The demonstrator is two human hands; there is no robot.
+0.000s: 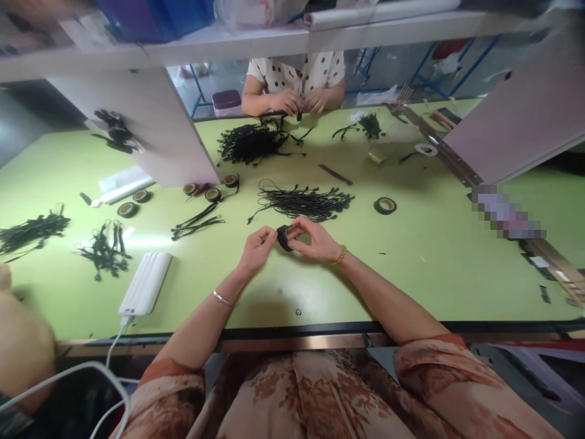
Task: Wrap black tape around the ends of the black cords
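Note:
My right hand (314, 239) is curled around a roll of black tape (284, 237), held just above the green table (411, 256). My left hand (256, 247) is pinched at the roll's left edge, its fingertips touching it. Right behind my hands lies a bundle of thin black cables (304, 202). Both wrists carry bangles.
A white power bank (145, 283) with its cable lies at left. Several tape rolls (384, 205) and black cable bundles (253, 143) are scattered about. A person across the table (295, 85) handles cables. A white panel (150, 128) and a metal rail (445, 152) stand on the table.

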